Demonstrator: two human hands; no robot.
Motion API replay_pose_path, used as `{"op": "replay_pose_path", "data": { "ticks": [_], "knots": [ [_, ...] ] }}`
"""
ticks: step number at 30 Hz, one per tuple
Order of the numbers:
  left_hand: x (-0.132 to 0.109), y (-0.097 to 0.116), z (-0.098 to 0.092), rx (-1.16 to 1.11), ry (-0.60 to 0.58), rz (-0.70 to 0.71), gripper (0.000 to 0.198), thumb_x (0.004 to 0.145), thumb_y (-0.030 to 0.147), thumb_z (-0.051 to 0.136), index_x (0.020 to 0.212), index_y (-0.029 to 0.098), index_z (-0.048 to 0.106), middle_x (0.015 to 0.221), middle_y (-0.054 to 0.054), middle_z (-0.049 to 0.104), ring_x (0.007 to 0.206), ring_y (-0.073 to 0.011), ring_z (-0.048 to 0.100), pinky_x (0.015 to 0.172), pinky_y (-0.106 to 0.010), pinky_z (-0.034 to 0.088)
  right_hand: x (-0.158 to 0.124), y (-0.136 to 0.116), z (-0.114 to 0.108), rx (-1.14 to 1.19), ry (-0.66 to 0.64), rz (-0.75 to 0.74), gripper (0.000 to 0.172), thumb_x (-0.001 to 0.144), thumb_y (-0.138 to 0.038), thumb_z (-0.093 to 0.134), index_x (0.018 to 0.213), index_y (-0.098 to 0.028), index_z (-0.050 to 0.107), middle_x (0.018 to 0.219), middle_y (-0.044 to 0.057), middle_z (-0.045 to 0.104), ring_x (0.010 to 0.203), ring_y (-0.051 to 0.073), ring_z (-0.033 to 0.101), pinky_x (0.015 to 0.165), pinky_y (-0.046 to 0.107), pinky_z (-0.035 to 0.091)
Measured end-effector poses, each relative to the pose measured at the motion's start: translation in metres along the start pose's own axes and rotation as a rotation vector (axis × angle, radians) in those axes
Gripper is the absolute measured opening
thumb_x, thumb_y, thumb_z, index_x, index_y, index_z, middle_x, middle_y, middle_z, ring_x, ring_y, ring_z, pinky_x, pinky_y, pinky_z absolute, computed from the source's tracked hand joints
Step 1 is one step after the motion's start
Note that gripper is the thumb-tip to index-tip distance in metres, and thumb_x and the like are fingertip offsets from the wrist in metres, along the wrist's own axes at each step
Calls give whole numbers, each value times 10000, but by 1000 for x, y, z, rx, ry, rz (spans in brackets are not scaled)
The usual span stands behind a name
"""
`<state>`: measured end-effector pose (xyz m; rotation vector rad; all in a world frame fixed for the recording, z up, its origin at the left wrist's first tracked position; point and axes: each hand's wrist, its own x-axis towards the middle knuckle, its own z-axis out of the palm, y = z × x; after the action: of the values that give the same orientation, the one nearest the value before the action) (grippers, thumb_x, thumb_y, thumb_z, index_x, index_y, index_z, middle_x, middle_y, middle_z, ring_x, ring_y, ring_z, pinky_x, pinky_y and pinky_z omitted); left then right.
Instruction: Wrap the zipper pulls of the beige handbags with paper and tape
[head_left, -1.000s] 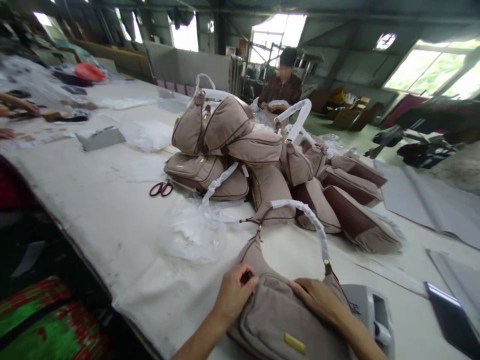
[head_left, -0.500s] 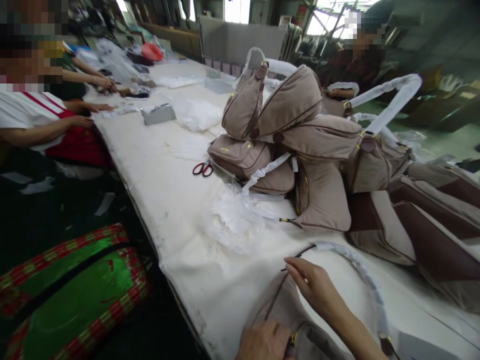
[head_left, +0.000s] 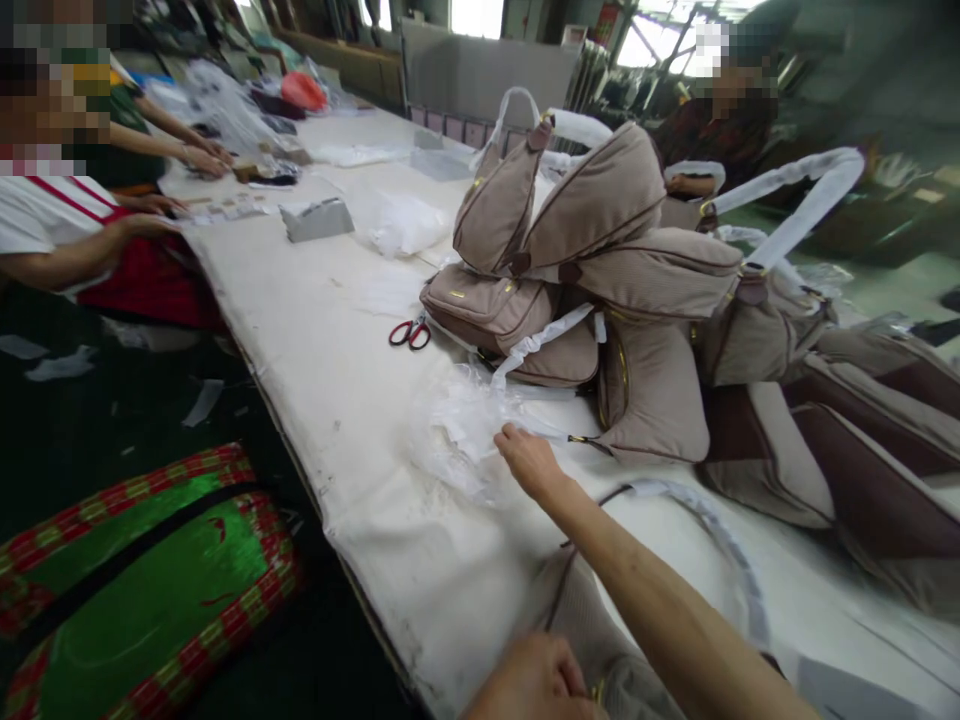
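Observation:
A taupe corduroy handbag (head_left: pixel 592 610) lies at the table's near edge, partly cut off below. Its strap (head_left: pixel 724 535) is wrapped in white material and loops out to the right. My left hand (head_left: pixel 529 680) is closed on the bag's near side, beside a bit of gold hardware. Stretched forward over the bag, my right hand (head_left: pixel 531 462) has its fingertips pinched together at the right edge of a heap of crumpled clear plastic (head_left: pixel 457 440). Whatever sits between those fingertips is too small to make out.
Beyond the plastic lie red-handled scissors (head_left: pixel 409 333). A pile of similar handbags (head_left: pixel 652 390) rises on the right. A grey box-like piece (head_left: pixel 316 220) stands farther back. People work at the table's left and far right. A green plaid-edged bag (head_left: pixel 150 590) sits low at left.
My right hand has left the handbag's strap end and moved forward and left to the plastic heap. My left hand stays at the bag. The person at left has shifted an arm.

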<state>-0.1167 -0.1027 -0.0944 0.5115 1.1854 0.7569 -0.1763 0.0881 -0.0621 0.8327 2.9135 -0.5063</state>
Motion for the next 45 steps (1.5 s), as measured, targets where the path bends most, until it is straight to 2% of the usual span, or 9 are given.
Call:
{"op": "replay_pose_path", "data": {
  "ticks": [2, 5, 8, 12, 15, 21, 24, 29, 45],
  "knots": [
    [-10, 8, -4, -110, -101, -148, 223, 583, 337, 630, 669, 182, 494, 480, -20, 580, 373, -140, 513, 364, -223, 372, -25, 13, -22, 43, 27, 73, 169, 836, -109, 411, 907, -157, 557, 878, 72, 591, 772, 159, 553, 655, 250, 416],
    [-15, 15, -11, -245, -256, -197, 308, 578, 404, 631, 715, 164, 495, 559, -47, 632, 400, -155, 575, 324, -203, 403, -89, 33, -60, 249, 92, 244, 176, 859, -199, 393, 980, -162, 516, 804, 17, 569, 635, 98, 519, 575, 195, 403],
    [-11, 20, -15, -245, -329, -269, 327, 543, 399, 672, 672, 137, 525, 579, -78, 652, 442, -174, 611, 336, -208, 443, -172, 32, -80, 768, 124, 547, 189, 808, -343, 503, 752, -163, 523, 544, -61, 421, 440, 57, 361, 418, 168, 285],
    [-8, 31, -15, -149, -382, -372, 347, 543, 412, 703, 634, 110, 558, 600, -112, 668, 475, -189, 631, 349, -205, 452, -265, -6, -54, 1334, -14, 862, 365, 691, -493, 622, 647, -157, 488, 458, -85, 354, 380, 22, 230, 377, 173, 144],
    [-6, 37, -13, -84, -337, -420, 392, 546, 467, 693, 646, 111, 562, 610, -106, 672, 467, -190, 628, 349, -219, 455, -300, -39, -18, 1515, -60, 989, 443, 638, -554, 645, 612, -154, 457, 426, -81, 387, 340, 3, 217, 360, 173, 108],
    [-8, 41, -12, 27, -280, -409, 369, 606, 471, 631, 704, 122, 564, 637, -82, 675, 471, -173, 624, 362, -210, 445, -318, -62, 17, 1510, -76, 1082, 498, 554, -581, 682, 569, -177, 392, 384, -97, 375, 290, -1, 244, 320, 155, 134],
    [-11, 44, -10, 80, -253, -368, 383, 624, 506, 607, 701, 136, 543, 625, -63, 668, 462, -160, 616, 363, -200, 433, -318, -58, 18, 1414, -92, 1099, 451, 558, -540, 690, 594, -168, 438, 409, -84, 423, 303, 10, 278, 321, 150, 183],
    [-13, 47, -6, 132, -262, -367, 166, 618, 303, 572, 642, 141, 547, 582, -30, 648, 458, -144, 609, 356, -182, 419, -309, -53, 18, 1273, -116, 1068, 402, 547, -480, 705, 574, -167, 453, 416, -77, 426, 322, 22, 294, 315, 153, 237],
    [-11, 42, -8, 116, -259, -288, 169, 663, 309, 549, 677, 142, 532, 574, -40, 641, 426, -140, 595, 340, -159, 378, -282, -49, 16, 1364, -177, 1147, 464, 612, -601, 603, 603, -144, 518, 308, -79, 384, 260, 19, 236, 286, 149, 128]
  ]
}}
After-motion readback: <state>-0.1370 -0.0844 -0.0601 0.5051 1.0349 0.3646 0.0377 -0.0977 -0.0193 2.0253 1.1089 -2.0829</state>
